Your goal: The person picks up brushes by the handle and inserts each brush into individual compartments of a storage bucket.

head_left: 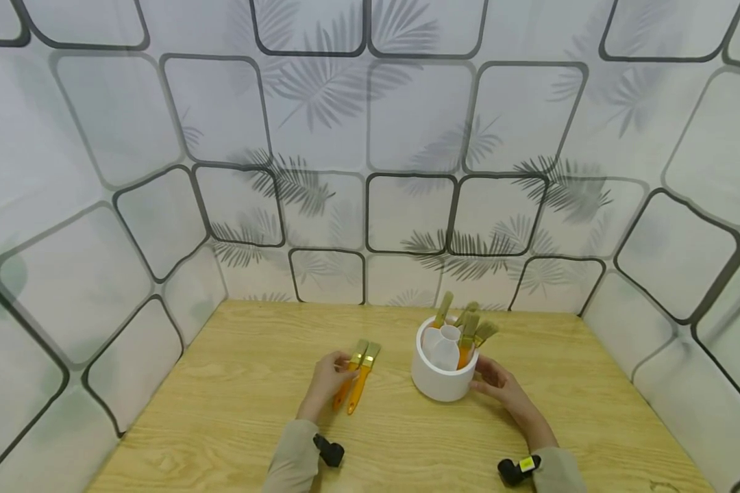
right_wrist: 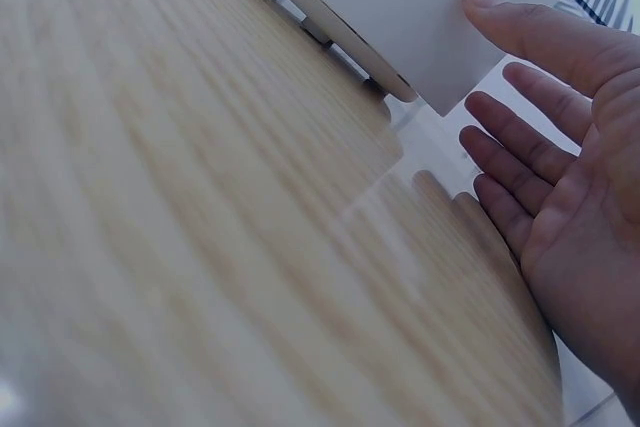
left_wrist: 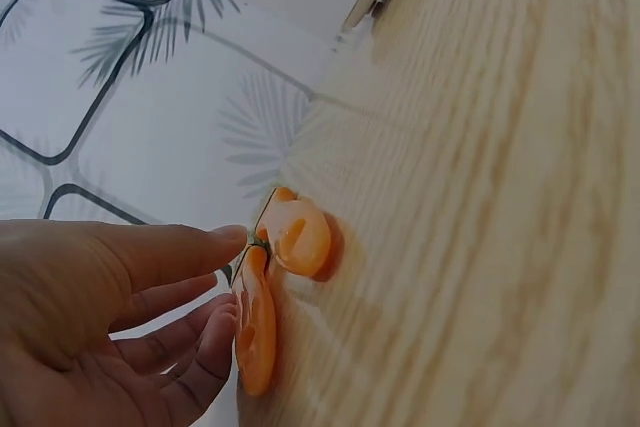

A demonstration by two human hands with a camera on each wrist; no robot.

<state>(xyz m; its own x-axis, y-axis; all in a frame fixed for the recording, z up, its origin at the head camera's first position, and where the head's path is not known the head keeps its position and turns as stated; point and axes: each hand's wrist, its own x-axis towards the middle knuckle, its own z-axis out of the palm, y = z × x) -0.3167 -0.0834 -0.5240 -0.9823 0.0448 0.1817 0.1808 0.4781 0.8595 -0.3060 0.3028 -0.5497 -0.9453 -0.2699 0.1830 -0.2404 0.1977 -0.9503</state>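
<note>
- Four brushes at least stand bristles-up in the white holder, some leaning; I'd judge that share done.
- Two left outside, side by side to the holder's left on the bench: left brush, right brush.
- Left hand, same side of the holder: I pinch the left brush; can't tell if it's lifted.
- Right hand at the holder's right: thumb against its wall, fingers extended.
- Inside the holder: pale dividers round a central tube; brushes at back and right.
</note>
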